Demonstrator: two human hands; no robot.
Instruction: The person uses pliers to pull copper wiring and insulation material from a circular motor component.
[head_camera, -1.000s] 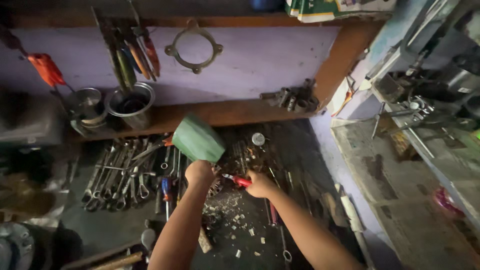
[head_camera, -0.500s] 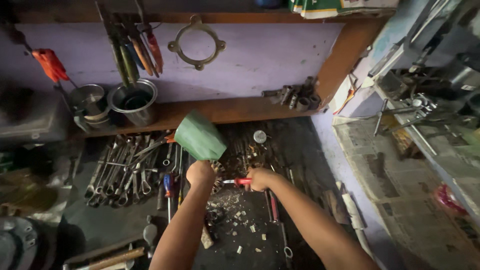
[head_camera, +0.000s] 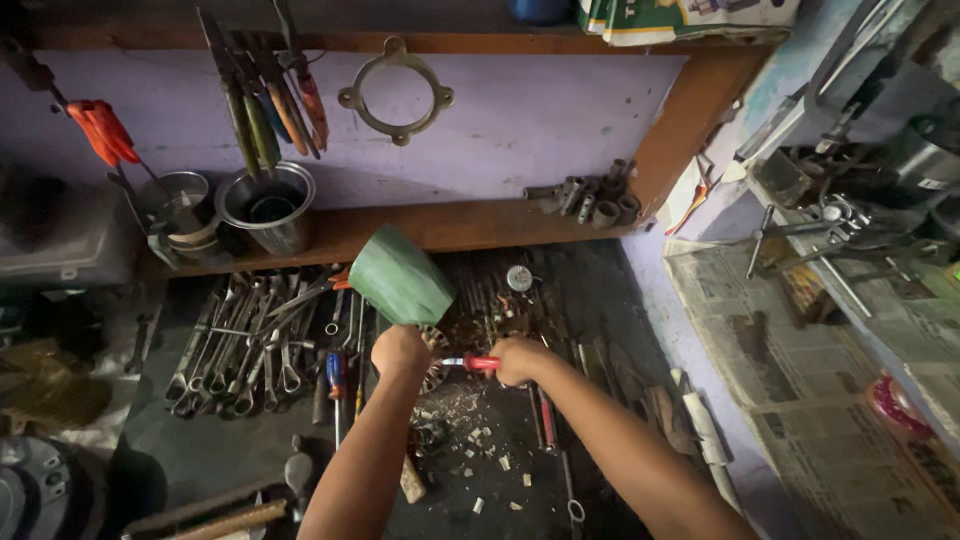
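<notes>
Two tools are gripped over the middle of the dark bench (head_camera: 180, 450). A green-headed mallet (head_camera: 400, 277) is held up by the left hand (head_camera: 399, 350), which is clenched around its handle, so that the head stands raised above the fist and tilted to the far left. A red-handled screwdriver (head_camera: 478, 363) is grasped in the right hand (head_camera: 522, 358), its fist closed on the handle and the tool lying level, pointing left toward the left hand. Between the two hands a round metal part (head_camera: 436, 352) with a toothed rim is partly seen; whether the tool's tip touches it cannot be told. Just near of the hands, pale chips (head_camera: 470, 440) are scattered on the bench.

To the left a row of spanners (head_camera: 240, 345) is laid out side by side, with a blue-handled screwdriver (head_camera: 335, 375) beside them. Further rods and tools are spread to the right of the hands. On the wooden shelf (head_camera: 460, 222) at the far edge two steel pots (head_camera: 265, 205) are stood at the left and a cluster of sockets (head_camera: 590, 197) at the right. On the lilac wall (head_camera: 540, 110) a metal ring with lugs (head_camera: 396, 92) is hung, with screwdrivers (head_camera: 265, 95) racked to its left and red-handled pliers (head_camera: 100, 130) further left. Newspaper (head_camera: 810, 370) is spread over the surface at the right.
</notes>
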